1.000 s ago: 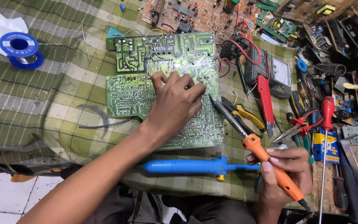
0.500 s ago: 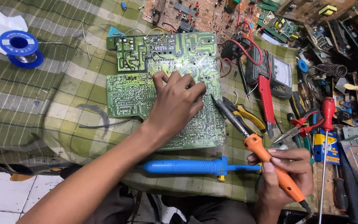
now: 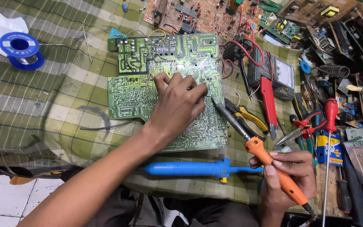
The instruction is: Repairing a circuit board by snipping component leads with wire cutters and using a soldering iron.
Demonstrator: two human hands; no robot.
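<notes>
Pressing down on the green circuit board (image 3: 148, 90) at the middle of the checked cloth (image 3: 43, 105), my left hand (image 3: 177, 105) lies half-curled, fingertips on its solder side, gripping nothing. My right hand (image 3: 288, 176) clasps the orange soldering iron (image 3: 269, 162), its tip touching the board's right edge. Nearer me lies a blue desoldering pump (image 3: 190, 169); yellow-handled pliers (image 3: 248, 120) rest just right.

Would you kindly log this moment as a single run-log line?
left hand: pressing green circuit board | right hand: holds orange soldering iron, tip at board edge | blue desoldering pump: lying on cloth
</notes>
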